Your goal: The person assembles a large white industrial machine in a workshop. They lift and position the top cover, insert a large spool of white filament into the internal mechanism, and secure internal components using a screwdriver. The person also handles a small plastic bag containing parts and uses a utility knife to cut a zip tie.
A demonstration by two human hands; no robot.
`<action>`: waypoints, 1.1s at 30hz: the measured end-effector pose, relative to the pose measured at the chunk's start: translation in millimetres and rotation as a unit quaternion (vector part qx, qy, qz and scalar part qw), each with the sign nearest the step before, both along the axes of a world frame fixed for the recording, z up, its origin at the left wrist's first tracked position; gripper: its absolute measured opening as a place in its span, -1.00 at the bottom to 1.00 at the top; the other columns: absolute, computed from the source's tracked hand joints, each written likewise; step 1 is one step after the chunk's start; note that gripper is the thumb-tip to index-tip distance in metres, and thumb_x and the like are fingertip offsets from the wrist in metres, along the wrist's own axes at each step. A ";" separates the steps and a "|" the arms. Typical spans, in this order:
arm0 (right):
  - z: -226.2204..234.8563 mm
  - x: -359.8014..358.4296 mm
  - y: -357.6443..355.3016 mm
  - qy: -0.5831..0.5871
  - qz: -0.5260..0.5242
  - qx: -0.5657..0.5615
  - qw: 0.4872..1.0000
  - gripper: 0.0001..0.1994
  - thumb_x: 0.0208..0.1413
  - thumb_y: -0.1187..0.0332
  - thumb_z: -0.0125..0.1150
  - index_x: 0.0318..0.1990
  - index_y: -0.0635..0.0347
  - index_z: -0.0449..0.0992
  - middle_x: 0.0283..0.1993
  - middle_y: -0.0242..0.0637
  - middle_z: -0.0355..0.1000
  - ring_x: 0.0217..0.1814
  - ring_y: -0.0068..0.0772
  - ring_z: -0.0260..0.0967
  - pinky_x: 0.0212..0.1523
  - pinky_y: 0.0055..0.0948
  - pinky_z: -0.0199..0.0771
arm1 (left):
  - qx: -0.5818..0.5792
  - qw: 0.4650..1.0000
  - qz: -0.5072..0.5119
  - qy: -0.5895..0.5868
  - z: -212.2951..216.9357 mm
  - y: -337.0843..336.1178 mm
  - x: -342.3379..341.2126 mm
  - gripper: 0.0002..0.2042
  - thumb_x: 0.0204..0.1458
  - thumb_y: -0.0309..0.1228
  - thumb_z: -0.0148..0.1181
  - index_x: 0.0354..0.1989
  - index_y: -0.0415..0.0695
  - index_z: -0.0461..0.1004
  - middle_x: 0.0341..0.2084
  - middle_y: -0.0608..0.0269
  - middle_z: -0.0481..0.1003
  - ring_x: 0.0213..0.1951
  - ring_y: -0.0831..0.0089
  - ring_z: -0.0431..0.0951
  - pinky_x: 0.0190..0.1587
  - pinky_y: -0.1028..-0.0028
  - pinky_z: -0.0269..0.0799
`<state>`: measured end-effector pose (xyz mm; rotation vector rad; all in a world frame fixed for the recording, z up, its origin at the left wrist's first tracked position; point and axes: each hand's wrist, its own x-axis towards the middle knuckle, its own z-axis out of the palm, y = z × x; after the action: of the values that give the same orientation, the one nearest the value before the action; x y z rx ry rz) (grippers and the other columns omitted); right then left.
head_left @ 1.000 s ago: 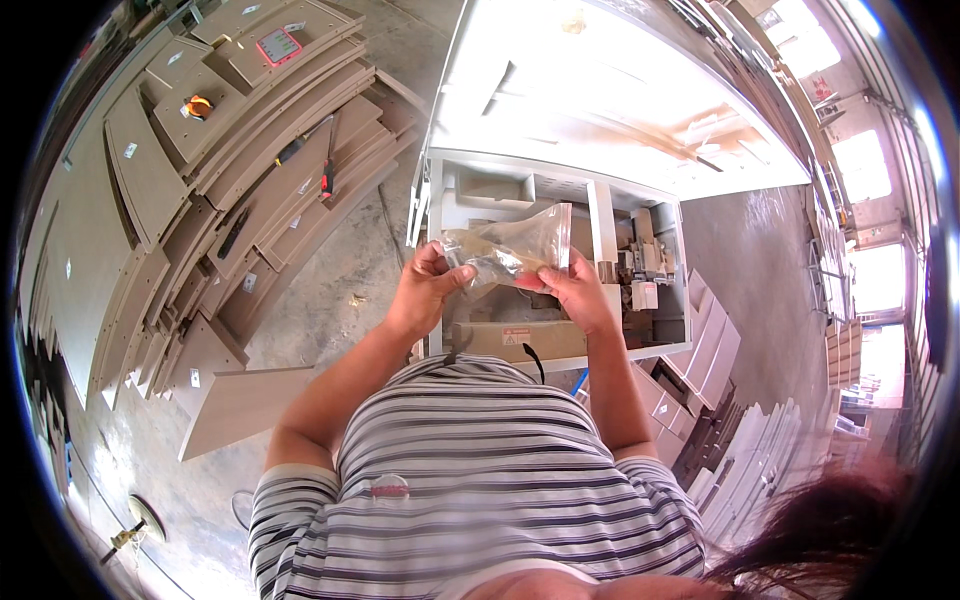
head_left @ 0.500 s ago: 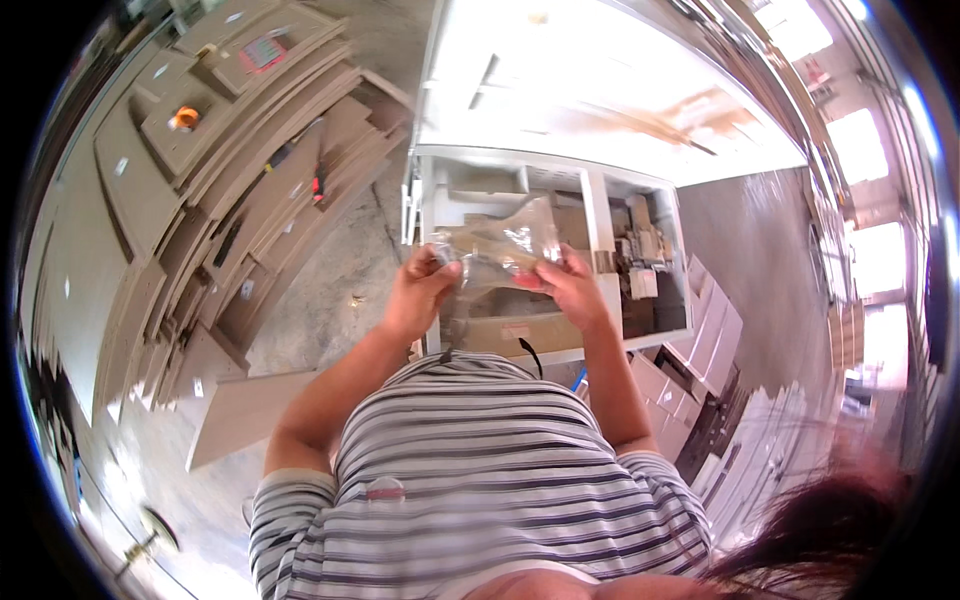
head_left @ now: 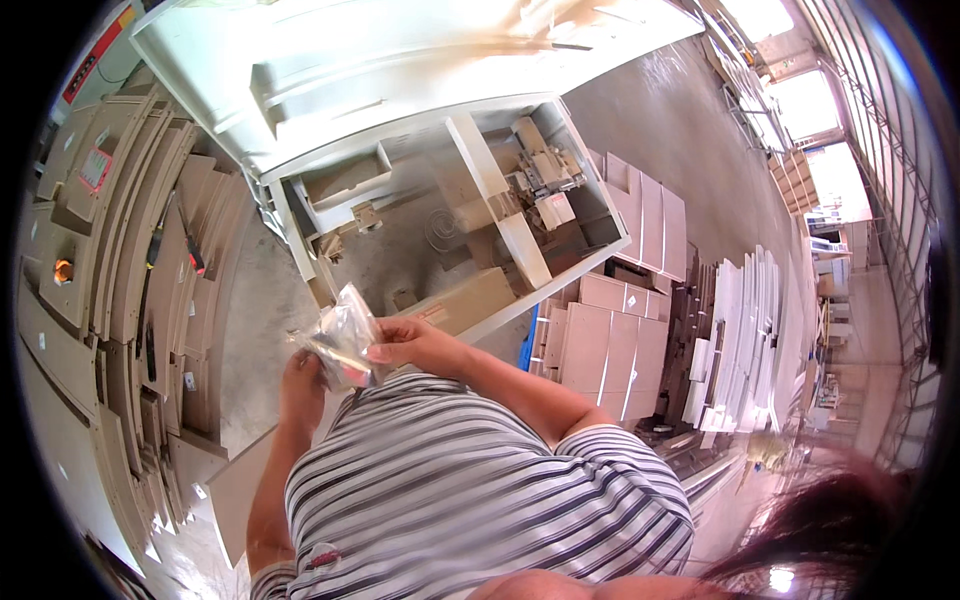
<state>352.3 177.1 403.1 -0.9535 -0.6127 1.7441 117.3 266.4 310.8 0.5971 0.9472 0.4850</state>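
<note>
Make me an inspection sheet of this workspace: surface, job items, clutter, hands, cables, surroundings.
Surface: grey floor; no tabletop in use seen.
Job items: clear bag, contents hard to tell, near the left front corner of an open cabinet.
Clutter: red-handled tool, orange item and pink-edged device on the left stack; loose parts in the cabinet's right compartment.
Hands: right hand grips the bag's right side; left hand is at its left edge, grip unclear.
Cables: none certain; a faint coil shape in the cabinet, too indistinct to identify.
Surroundings: brown panels and white strips on the right, bright windows beyond.
</note>
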 end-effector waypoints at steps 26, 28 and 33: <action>-47.6 -15.7 22.0 -0.421 0.045 0.135 0.896 -0.76 0.08 0.26 0.19 -0.45 0.29 0.47 -0.49 0.00 0.42 -0.43 0.08 0.39 -0.41 -0.18 0.36 | 0.431 0.845 -0.203 0.243 63.7 -29.2 52.2 -0.67 -0.14 -0.60 0.30 -0.13 -0.19 0.45 -0.31 0.12 0.52 -0.27 0.28 0.56 -0.18 0.37 0.47; -44.0 -20.3 21.1 -0.418 0.004 0.163 0.894 -0.75 0.08 0.26 0.19 -0.47 0.28 0.45 -0.51 -0.01 0.39 -0.42 0.10 0.38 -0.41 -0.13 0.34 | 0.414 0.854 -0.196 0.244 73.1 -28.1 49.4 -0.76 -0.04 -0.60 0.23 -0.15 -0.21 0.48 -0.29 0.07 0.53 -0.24 0.32 0.57 -0.21 0.41 0.48; -27.0 -30.4 41.4 -0.425 0.084 0.148 0.889 -0.82 0.07 0.33 0.20 -0.41 0.28 0.47 -0.48 -0.04 0.40 -0.41 0.03 0.39 -0.42 -0.20 0.35 | 0.338 0.895 -0.163 0.240 82.8 -17.3 31.5 -0.75 0.02 -0.56 0.22 -0.09 -0.20 0.49 -0.27 0.07 0.54 -0.26 0.32 0.58 -0.22 0.40 0.51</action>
<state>321.9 218.4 376.1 -1.4651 -1.5130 1.2499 148.7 249.0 393.7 1.5387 1.1075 0.3598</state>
